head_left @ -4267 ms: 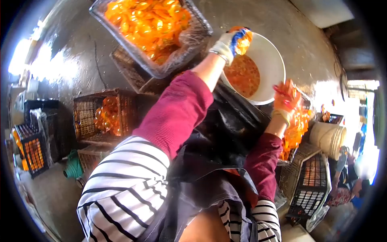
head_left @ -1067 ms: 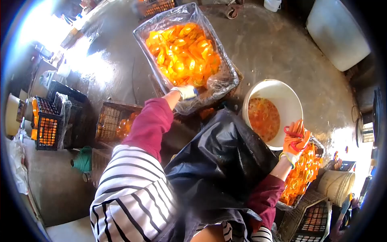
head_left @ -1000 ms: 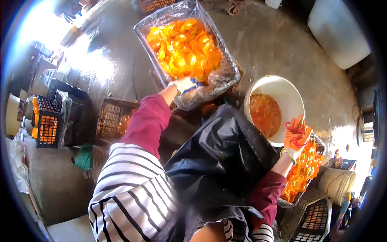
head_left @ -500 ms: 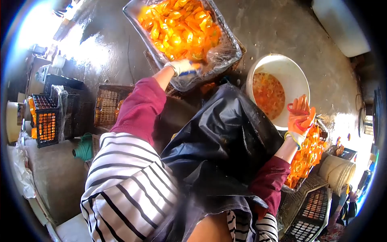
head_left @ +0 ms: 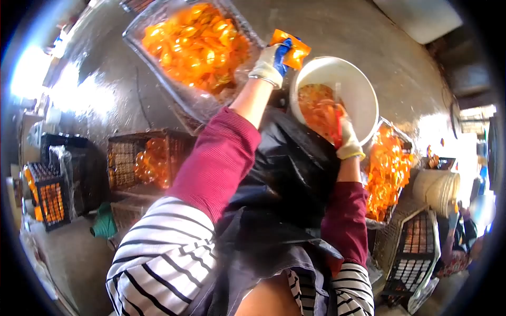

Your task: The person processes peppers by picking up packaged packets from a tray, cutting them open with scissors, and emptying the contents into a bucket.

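Note:
My left hand (head_left: pixel 273 62), in a white and blue glove, is closed on a shiny orange packet (head_left: pixel 298 52), held up between the crate and the bucket. The lined crate (head_left: pixel 245 21) beside it is heaped with similar orange packets (head_left: pixel 197 47). My right hand (head_left: pixel 345 129), in a white glove with orange fingers, reaches into the white bucket (head_left: pixel 363 92). A narrow red item (head_left: pixel 338 126) shows along its fingers; its kind is unclear. Chunky orange-red liquid (head_left: pixel 314 105) lies in the bucket, and the fingertips blend into it.
A second heap of orange packets (head_left: pixel 387 174) stands in a crate right of the bucket. On the left, a crate on its side (head_left: pixel 120 158) holds more packets. Black crates (head_left: pixel 50 197), a green roll of twine (head_left: pixel 104 221) and a pale bucket (head_left: pixel 435 187) stand farther out.
My left hand has moved from the crate's near edge to the right, now with an orange packet. My right hand has gone from spread fingers beside the bucket to inside it.

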Motion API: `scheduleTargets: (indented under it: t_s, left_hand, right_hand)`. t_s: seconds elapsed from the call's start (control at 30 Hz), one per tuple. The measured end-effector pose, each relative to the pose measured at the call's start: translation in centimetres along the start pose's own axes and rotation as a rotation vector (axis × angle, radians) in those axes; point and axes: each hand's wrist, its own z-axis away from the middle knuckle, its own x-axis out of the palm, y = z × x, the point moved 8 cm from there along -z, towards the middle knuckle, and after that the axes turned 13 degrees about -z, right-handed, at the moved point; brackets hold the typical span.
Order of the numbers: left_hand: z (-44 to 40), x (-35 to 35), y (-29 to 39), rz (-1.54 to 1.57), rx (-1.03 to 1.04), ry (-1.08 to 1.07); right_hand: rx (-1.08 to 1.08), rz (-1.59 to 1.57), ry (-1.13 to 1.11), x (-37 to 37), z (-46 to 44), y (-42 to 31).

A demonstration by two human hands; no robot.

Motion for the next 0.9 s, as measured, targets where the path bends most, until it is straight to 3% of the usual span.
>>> scheduleTargets:
  t_s: [0.03,0.07,0.17,0.23,0.3,0.33,0.37,0.4,0.5,0.53,0.6,0.63,0.67,0.7,0.77,0.8,0.87,0.9]
  left_hand:
    - [1.9,2.5,3.1,0.0,-0.081,0.018]
    - [1.7,4.2,4.0,-0.528,0.09,-0.051]
    - [1.9,8.8,-2.1,0.264,-0.331,-0.085]
    - [3.1,9.9,1.3,-0.056,-0.175,-0.242]
    - [3.6,10.4,1.7,-0.175,-0.115,-0.334]
    - [2.7,10.6,0.2,-0.129,-0.129,-0.352]
    - [1.5,11.3,-2.5,0.124,-0.178,-0.39]
    - [1.3,12.0,-2.3,0.373,-0.241,-0.421]
    - [2.2,11.7,-2.1,0.522,-0.351,-0.265]
    - [3.0,11.7,-1.9,0.59,-0.429,-0.283]
    - [3.8,11.2,-2.3,0.207,-0.438,-0.234]
    - [3.9,11.5,-3.3,0.099,-0.437,-0.23]
    - [2.5,11.3,-3.1,-0.679,-0.088,-0.355]
    - [2.6,11.5,-4.1,-0.558,-0.237,-0.346]
    - [2.9,11.5,-4.4,-0.54,-0.238,-0.387]
    - [3.4,11.4,-4.3,-0.379,-0.307,-0.383]
    - [4.0,11.3,-4.1,-0.059,-0.435,-0.365]
    - [3.3,11.6,-5.4,-0.121,-0.392,-0.408]
  right_hand:
    - [-0.1,0.12,-0.257,2.7,-0.5,-0.1]
    - [-0.223,0.372,-0.254,2.4,0.0,-0.8]
    - [-0.338,0.404,-0.38,1.2,-1.5,-0.2]
    - [-0.189,0.303,-0.287,1.6,-0.6,-0.3]
    - [-0.091,0.241,-0.198,1.5,0.1,-0.1]
    - [-0.076,0.237,-0.152,1.2,0.1,-0.1]
    - [-0.062,0.234,-0.106,1.0,0.2,-0.4]
    - [-0.093,0.52,-0.017,2.0,1.5,-2.0]
    - [-0.234,0.809,0.066,1.4,1.1,-2.6]
    - [-0.208,0.672,0.07,0.7,0.7,-2.1]
    - [-0.159,0.402,0.071,-1.2,-0.9,-0.8]
    - [-0.249,0.461,0.068,-1.8,-1.7,-0.7]
    - [-0.341,0.519,0.065,-2.4,-2.5,-0.6]
    - [-0.338,0.515,0.079,-2.9,-2.8,-0.6]
    - [-0.233,0.443,0.123,-4.6,-3.6,0.0]
    - [-0.133,0.376,0.152,-5.0,-3.4,0.5]
    - [-0.305,0.696,0.117,-3.7,-2.6,-1.0]
    - [-0.393,0.856,0.095,-2.5,-2.0,-1.7]
